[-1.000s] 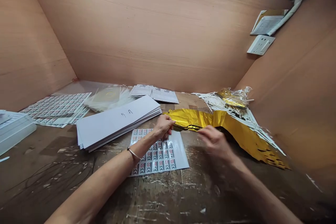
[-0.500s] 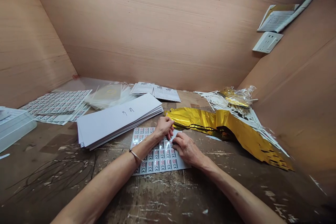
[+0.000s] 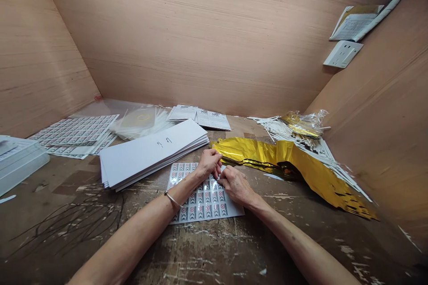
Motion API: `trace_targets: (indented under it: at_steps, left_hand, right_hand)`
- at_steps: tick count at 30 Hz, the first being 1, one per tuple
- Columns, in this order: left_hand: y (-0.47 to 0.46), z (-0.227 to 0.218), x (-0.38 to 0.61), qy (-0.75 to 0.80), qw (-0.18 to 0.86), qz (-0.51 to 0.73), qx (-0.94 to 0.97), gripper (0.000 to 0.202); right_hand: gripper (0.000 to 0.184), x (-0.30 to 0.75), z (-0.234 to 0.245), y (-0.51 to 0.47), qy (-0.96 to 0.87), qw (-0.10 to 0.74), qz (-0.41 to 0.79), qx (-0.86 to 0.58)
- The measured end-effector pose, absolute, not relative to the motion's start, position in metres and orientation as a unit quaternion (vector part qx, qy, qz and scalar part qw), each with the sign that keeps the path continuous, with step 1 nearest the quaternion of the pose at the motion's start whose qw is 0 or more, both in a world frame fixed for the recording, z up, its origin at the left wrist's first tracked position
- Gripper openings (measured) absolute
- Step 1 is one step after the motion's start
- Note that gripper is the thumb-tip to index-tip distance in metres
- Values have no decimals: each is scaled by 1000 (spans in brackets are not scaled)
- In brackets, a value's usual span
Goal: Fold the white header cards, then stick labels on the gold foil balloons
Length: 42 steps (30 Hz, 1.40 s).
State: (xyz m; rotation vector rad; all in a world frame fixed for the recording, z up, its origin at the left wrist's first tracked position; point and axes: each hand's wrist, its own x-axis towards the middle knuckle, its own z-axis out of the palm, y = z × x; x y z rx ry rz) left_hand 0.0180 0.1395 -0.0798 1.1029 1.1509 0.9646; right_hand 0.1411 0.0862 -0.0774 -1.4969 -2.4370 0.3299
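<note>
My left hand (image 3: 210, 162) is closed in a pinch at the near left end of a long strip of shiny gold foil (image 3: 247, 149), its fingertips on the foil's edge. Just below and to the right, my right hand (image 3: 236, 185) has its fingers bent and pressed together over a sheet of small stickers (image 3: 200, 207). Rows of CE marks and red warning signs cover the sheet's left part; bare white backing shows on the right. Whatever sits between my right fingertips is hidden. The two hands nearly touch, and my left forearm crosses the sheet.
A stack of long white cards (image 3: 150, 153) lies left of the sheet. Behind it are more sticker sheets (image 3: 78, 131), clear plastic bags (image 3: 140, 122) and printed papers (image 3: 212, 119). White sticks (image 3: 270, 128) lie at the right wall. A clear plastic box (image 3: 22, 164) stands far left.
My right hand has shifted slightly up and left, closer to my left hand. The whole view has drifted a little; the other things lie as before.
</note>
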Motion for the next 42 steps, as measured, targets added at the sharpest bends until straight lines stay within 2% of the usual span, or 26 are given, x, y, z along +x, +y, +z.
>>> trace_targets:
  at_steps: [5,8,12,18,23,27,31,42]
  left_hand:
    - [141,-83,19,495,595,423,471,16]
    - [141,-82,19,496,597,422,469,15]
    - [141,-82,18,494,600,422,467,15]
    - [139,-80,18,491,602,416,473,14]
    - [132,-77,15,486,583,422,495,12]
    - [125,-74,11,502,565,419,503,11]
    - [123,-75,9,520,564,407,495,14]
    - [122,-75,7,536,568,389,488,14]
  right_hand:
    - [12,137,-85,82,-872,112,3,-476]
    - [15,139,-91,81,-881,132,3,-454]
    - [13,144,-86,78,-872,224,117,-420]
    - [3,153,-43,84,-762,348,348,-421]
    - [16,155,-31,136,-664,399,439,-455]
    - [20,150,-38,181,-627,401,449,-494]
    - [17,142,-48,209,-621,393,441,-516]
    - [10,136,-57,223,-645,305,428,-555]
